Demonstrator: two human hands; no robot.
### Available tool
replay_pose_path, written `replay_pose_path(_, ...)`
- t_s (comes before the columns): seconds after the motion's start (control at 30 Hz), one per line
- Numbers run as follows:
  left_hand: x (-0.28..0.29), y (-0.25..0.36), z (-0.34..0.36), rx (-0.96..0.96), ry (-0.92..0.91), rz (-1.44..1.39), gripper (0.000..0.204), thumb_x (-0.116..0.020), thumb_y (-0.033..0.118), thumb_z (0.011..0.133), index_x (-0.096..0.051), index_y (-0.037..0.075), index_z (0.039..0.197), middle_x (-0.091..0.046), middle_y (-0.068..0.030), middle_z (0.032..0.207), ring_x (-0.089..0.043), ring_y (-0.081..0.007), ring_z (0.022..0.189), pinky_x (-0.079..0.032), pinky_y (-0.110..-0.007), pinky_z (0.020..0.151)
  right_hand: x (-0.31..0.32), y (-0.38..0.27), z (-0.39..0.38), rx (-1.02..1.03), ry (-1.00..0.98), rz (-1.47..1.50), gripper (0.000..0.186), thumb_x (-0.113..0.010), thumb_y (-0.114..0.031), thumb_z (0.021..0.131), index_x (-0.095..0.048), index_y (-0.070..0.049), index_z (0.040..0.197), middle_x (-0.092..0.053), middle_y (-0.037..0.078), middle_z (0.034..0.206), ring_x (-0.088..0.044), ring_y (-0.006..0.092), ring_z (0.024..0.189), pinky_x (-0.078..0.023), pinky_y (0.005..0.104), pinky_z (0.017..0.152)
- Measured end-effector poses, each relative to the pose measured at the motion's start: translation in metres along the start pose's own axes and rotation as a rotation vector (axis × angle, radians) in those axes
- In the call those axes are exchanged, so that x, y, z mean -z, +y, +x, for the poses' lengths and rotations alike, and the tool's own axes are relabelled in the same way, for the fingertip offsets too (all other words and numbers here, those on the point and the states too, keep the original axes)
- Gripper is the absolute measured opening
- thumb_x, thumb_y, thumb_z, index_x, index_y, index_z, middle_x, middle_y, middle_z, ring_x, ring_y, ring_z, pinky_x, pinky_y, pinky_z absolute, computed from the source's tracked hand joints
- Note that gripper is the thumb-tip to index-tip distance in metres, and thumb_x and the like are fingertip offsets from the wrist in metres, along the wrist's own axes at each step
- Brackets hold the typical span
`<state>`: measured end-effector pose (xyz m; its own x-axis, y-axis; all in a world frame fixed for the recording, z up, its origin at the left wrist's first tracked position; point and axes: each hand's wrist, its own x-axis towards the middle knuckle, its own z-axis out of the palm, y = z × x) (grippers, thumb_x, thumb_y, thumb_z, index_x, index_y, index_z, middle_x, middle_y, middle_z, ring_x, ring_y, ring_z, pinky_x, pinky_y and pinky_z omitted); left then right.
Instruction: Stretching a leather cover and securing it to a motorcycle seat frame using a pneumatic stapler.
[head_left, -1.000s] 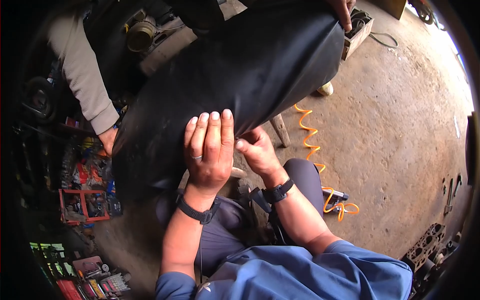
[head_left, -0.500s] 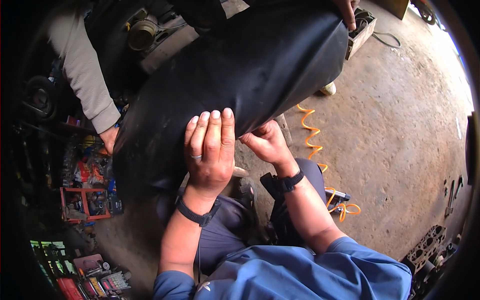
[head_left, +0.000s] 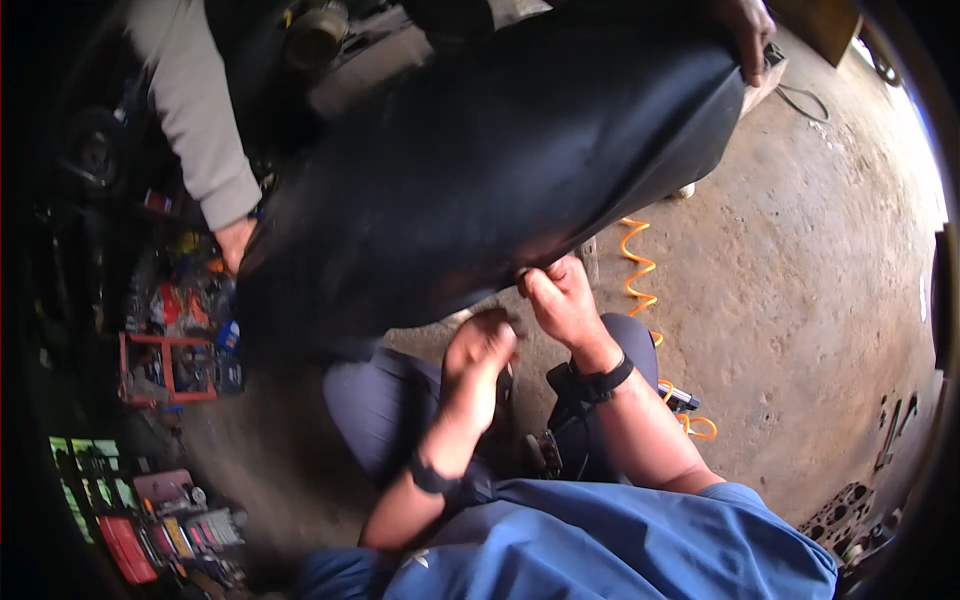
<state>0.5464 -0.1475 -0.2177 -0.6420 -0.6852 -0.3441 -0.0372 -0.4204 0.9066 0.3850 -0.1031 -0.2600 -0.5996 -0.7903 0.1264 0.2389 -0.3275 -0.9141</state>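
Observation:
A long sheet of smooth black material, like vinyl (head_left: 450,170), stretches across the upper middle, with its near edge facing me. My right hand (head_left: 562,305) is closed in a pinch on that near edge. My left hand (head_left: 482,355) hangs just below the edge, apart from the sheet, and its fingers are smeared by motion. At the far right end, a co-worker's hand (head_left: 750,38) grips the sheet. Another hand (head_left: 236,242), below a beige sleeve (head_left: 200,130), touches its left end. What lies under the sheet is hidden.
An orange coiled hose (head_left: 640,262) runs down past my knee to an air tool (head_left: 680,398) on the floor. Left of me are a red-framed tray (head_left: 168,368) and several small boxes. A metal gasket-like plate (head_left: 835,515) lies at the lower right.
My left hand has come off the top of the sheet and dropped below its near edge. The sheet appears further right and up at its far end. My right hand still pinches the edge.

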Motion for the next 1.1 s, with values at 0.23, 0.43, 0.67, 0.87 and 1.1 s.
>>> replay_pose_path(0.23, -0.001, 0.020, 0.058, -0.059, -0.064, -0.579, 0.021, -0.056, 0.006, 0.097, -0.065, 0.004, 0.116, -0.070, -0.0078, 0.114, -0.067, -0.0212, 0.105, -0.053, -0.039, 0.101, -0.004, -0.008, 0.001, 0.013, -0.032, -0.032, 0.019, -0.054, -0.004, 0.091, -0.054, -0.001, 0.072, -0.046, -0.007, 0.062, -0.040, 0.0038, 0.061, -0.033, 0.0282, 0.053)
replay_pose_path(0.43, 0.001, 0.018, 0.021, -0.202, 0.119, -0.545, 0.022, -0.054, 0.003, 0.091, -0.067, 0.003, 0.110, -0.067, -0.0067, 0.108, -0.062, -0.0180, 0.103, -0.050, -0.036, 0.096, -0.001, -0.004, 0.003, 0.016, -0.025, 0.017, 0.019, -0.052, -0.002, 0.090, -0.055, 0.000, 0.071, -0.044, -0.006, 0.059, -0.038, 0.0039, 0.059, -0.030, 0.0281, 0.053)
replay_pose_path(0.67, -0.007, 0.034, 0.038, -0.133, 0.165, -0.694, 0.024, -0.056, -0.001, 0.084, -0.070, 0.002, 0.104, -0.073, -0.0118, 0.107, -0.067, -0.0265, 0.103, -0.050, -0.041, 0.094, 0.007, 0.011, 0.001, -0.060, -0.074, -0.057, 0.021, -0.049, 0.000, 0.088, -0.049, -0.003, 0.067, -0.043, -0.006, 0.060, -0.037, 0.0044, 0.060, -0.030, 0.0277, 0.053)
replay_pose_path(0.87, 0.016, 0.019, 0.035, -0.712, 0.422, 1.316, 0.007, -0.063, 0.000, 0.076, -0.070, 0.001, 0.078, -0.073, -0.0191, 0.082, -0.068, -0.0423, 0.083, -0.052, -0.045, 0.086, -0.004, 0.004, 0.003, -0.082, -0.123, 0.130, 0.021, -0.045, -0.001, 0.094, -0.059, -0.005, 0.080, -0.045, -0.008, 0.069, -0.035, 0.0051, 0.063, -0.028, 0.0264, 0.058)
replay_pose_path(1.1, 0.031, -0.007, 0.063, -0.682, 0.392, 0.832, 0.017, -0.062, -0.001, 0.093, -0.073, -0.004, 0.106, -0.075, -0.0123, 0.112, -0.069, -0.0266, 0.103, -0.051, -0.039, 0.097, 0.001, 0.023, 0.016, -0.087, -0.126, 0.227, 0.025, -0.054, -0.010, 0.100, -0.056, -0.006, 0.075, -0.045, -0.008, 0.068, -0.036, 0.0052, 0.063, -0.028, 0.0267, 0.057)
